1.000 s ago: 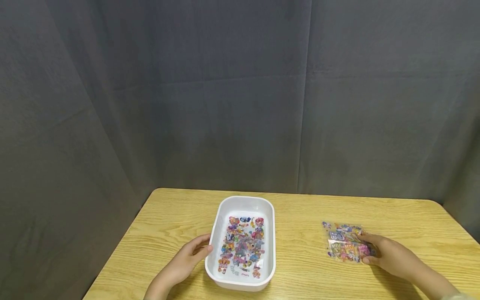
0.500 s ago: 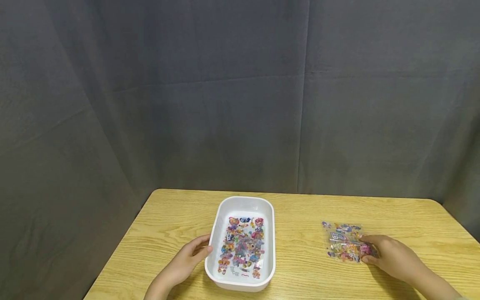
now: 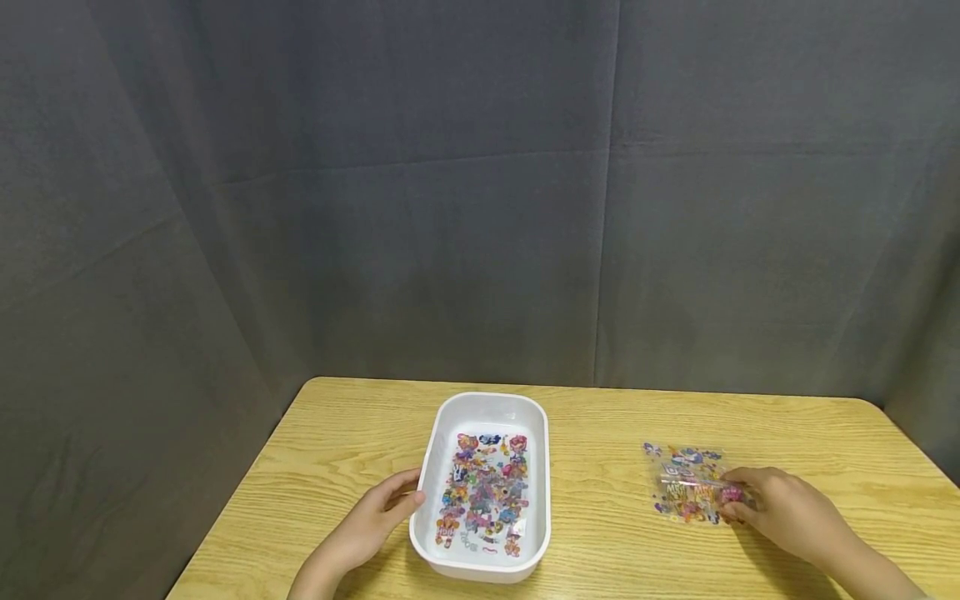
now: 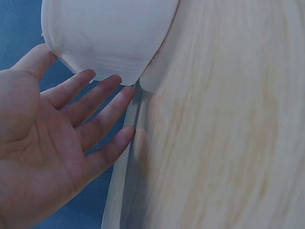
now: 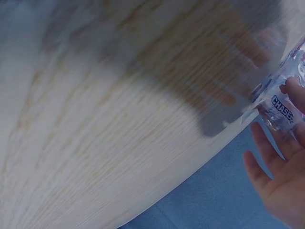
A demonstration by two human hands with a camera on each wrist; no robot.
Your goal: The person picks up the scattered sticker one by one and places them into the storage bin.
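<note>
A white rectangular tray (image 3: 422,500) stands on the table in the head view, with clear sheets of colourful cartoon stickers (image 3: 486,500) lying flat inside. My left hand (image 3: 375,514) is at the tray's left side. Its fingers are spread and fairly straight, touching the outer wall in the left wrist view. To the right, my right hand (image 3: 783,508) pinches the right edge of a clear sticker sheet (image 3: 686,492) between thumb and fingers. This sheet carries printed figures and lettering, and a glossy line crosses it. Part of it shows at the right border of the right wrist view.
The wooden table (image 3: 600,467) has rounded far corners. Dark grey cloth (image 3: 480,208) hangs behind it and along both sides. Bare wood lies between the tray and the right hand's sheet.
The sheet in my right hand has tilted slightly, and its shine has shifted. My right thumb and fingers have moved a little at its edge. The left hand and tray stay put.
</note>
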